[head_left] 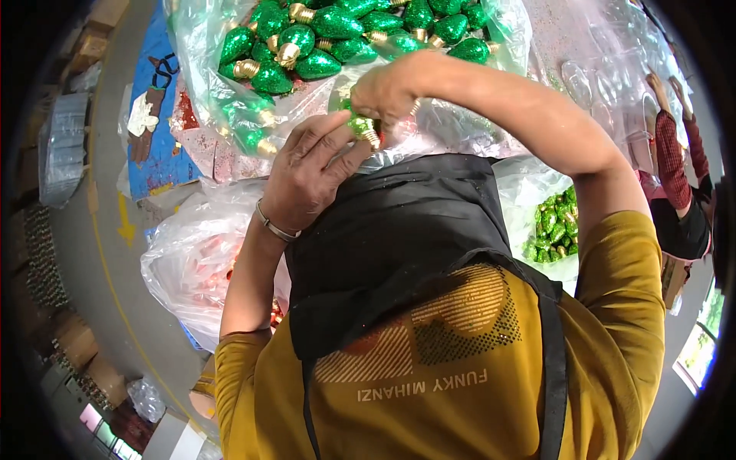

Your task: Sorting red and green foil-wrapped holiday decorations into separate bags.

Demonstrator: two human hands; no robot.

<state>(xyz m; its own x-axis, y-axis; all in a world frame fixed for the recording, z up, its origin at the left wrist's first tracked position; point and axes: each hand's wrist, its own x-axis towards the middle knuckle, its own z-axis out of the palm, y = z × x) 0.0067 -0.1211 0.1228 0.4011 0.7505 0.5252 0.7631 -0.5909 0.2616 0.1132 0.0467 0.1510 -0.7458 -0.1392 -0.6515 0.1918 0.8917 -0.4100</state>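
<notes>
In front of my apron, my left hand (318,157) is closed around a light green glittery bulb ornament (360,126) with a gold screw-shaped base. Right against it, my right hand (387,88) has its fingers curled over the ornament's far end; what they grip is hidden behind the hand. A bit of red shows between the two hands. Just beyond them, a clear plastic bag (195,57) lies open on the table, full of larger dark green glitter bulb ornaments (337,23) with gold bases.
Snips with a brown handle (142,126) lie on the blue table cover (153,172) at left. A bag with reddish contents (203,253) is by my left forearm; a bag of small green bulbs (552,226) is by my right elbow. Another person's arms (671,153) reach in at far right.
</notes>
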